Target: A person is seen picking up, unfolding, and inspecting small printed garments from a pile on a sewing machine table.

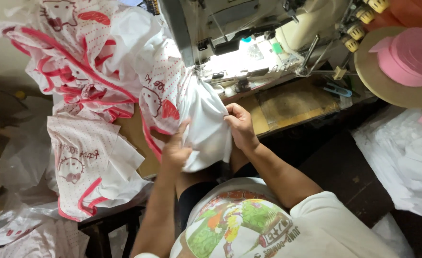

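Both hands, the left hand [176, 149] and the right hand [240, 125], pinch the white fabric [206, 129], which hangs between them, its long axis running up to the sewing machine [230, 28] on the surface [287, 107], the right hand nearer.

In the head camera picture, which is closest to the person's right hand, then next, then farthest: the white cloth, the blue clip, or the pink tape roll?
From the right hand:
1. White cloth, pinched in its fingers, on its left.
2. Blue clip, on the sewing table, up and to the right.
3. Pink tape roll, on the round stand at the far upper right.
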